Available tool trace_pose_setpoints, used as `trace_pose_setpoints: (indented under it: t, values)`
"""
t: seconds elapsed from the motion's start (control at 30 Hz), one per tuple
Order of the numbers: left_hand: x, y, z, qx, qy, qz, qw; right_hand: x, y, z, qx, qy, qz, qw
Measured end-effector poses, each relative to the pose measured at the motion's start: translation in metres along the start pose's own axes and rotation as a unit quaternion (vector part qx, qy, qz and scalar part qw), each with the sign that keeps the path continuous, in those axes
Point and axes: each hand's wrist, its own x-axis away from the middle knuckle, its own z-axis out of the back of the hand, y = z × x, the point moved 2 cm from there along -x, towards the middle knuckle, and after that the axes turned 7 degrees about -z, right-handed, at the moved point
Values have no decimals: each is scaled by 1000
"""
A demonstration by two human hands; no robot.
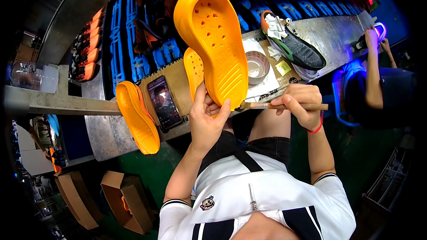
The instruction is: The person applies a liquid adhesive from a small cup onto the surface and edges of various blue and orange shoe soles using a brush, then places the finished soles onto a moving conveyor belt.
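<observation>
My left hand [207,120] pinches the lower end of a yellow-orange shoe sole [218,49], fingers behind and thumb in front. The sole is held up with its perforated, ridged inner face showing. My right hand [301,106] is closed around the wooden handle of a brush [316,106]. The brush lies nearly level, and its bristles meet or nearly meet the sole's lower right edge. A second yellow-orange sole [191,69] is partly hidden behind the held one. Another sole [135,115] rests at the bench's left front edge.
A lit phone [163,102] lies on cardboard [177,84]. A round, tape-roll-like container [262,75] sits on white paper beside a dark shoe [296,46]. Blue racks [284,8] run behind the bench. Another person's arm [372,71] is at far right; cardboard boxes [129,215] stand lower left.
</observation>
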Motion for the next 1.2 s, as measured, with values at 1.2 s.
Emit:
trace_pose_setpoints:
  t: [1.2]
  values:
    - [-3,41,190,-494,179,-75,848,23,43,4,-84,191,-151,966]
